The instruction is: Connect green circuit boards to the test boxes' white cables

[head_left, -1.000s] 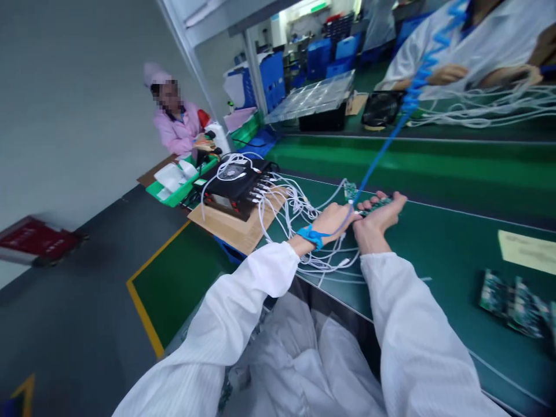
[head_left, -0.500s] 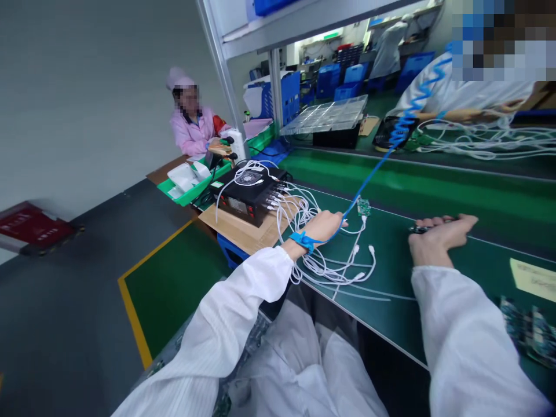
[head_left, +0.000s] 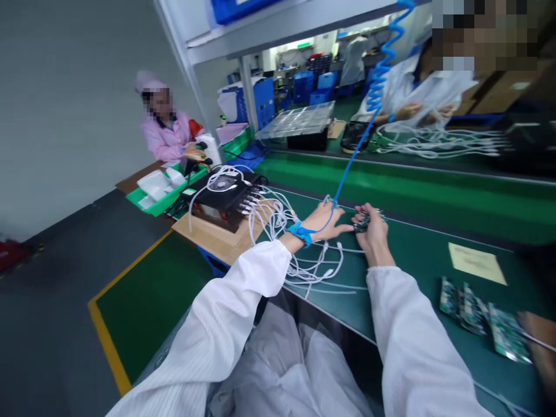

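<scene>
Holding circuit boards (head_left: 361,225), white pieces (head_left: 154,185) in green tray (head_left: 169,201) leftward

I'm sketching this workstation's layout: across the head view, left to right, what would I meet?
Blurred red object, green tray, black box, left hand, right hand grasping circuit boards, row of further boards.

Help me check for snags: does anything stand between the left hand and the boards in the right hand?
Nothing visible does. The left hand points its thumb at the boards in the right hand, close by; the blue cord crosses the left hand, outside that gap.
</scene>
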Motion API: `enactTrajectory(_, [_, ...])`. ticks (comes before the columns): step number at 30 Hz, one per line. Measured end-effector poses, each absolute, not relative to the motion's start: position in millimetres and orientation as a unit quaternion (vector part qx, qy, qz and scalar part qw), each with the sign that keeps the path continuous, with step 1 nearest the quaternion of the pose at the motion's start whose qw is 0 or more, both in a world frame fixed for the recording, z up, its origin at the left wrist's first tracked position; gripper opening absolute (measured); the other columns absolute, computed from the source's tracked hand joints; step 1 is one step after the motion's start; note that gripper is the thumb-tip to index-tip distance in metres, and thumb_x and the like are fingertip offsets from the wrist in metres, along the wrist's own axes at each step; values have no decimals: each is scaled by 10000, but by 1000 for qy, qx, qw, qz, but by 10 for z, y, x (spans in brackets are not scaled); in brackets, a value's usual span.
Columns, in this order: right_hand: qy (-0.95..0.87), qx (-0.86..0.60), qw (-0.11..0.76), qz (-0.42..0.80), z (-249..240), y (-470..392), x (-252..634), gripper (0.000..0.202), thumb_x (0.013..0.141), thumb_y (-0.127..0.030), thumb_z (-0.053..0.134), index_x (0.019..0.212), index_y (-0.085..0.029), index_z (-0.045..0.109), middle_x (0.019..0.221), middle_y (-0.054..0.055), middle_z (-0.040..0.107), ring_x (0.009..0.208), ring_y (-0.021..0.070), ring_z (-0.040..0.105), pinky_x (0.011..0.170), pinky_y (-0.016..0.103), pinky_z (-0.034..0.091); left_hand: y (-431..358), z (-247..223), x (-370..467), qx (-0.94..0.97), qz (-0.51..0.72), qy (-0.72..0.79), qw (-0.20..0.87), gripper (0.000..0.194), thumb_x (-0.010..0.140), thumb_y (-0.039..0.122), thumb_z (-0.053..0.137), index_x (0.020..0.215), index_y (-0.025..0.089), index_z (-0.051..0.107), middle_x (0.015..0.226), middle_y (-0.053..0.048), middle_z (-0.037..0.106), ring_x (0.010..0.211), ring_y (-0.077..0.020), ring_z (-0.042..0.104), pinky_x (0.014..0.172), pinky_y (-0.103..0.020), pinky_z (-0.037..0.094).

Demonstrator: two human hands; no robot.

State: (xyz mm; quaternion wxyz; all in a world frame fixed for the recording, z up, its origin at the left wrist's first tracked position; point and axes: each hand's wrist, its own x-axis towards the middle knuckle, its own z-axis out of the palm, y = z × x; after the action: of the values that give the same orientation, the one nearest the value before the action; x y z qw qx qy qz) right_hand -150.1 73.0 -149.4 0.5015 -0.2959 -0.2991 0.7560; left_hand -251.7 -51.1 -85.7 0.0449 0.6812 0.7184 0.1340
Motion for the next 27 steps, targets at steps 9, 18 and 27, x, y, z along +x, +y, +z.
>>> enactTrajectory(9, [-402,-310,409,758,-1511,663,-1517,298,681,-271,912,730,-135,652,680,35,698,502,71,567,409,142,447,73,-997,-2506,544,121,829,51,347,992,225,479,1297,130,612,1422,-202,550,1315,-324,526,1090,-427,448])
enactTrajectory(18, [-371,-294,428,769,-1505,582,-1518,364,596,-281,958,817,-126,714,690,-1,683,495,53,529,411,147,440,191,-891,-2628,459,141,875,63,300,976,165,456,1192,92,652,1334,-254,600,1336,-345,508,1107,-478,419])
enactTrajectory(27, [-292,-368,519,714,-1507,686,-1562,174,771,-109,795,661,-157,669,677,23,652,517,77,553,400,141,463,79,-638,-2796,494,225,832,116,176,924,181,577,1025,199,720,1123,-101,738,1072,-228,683,884,-305,531])
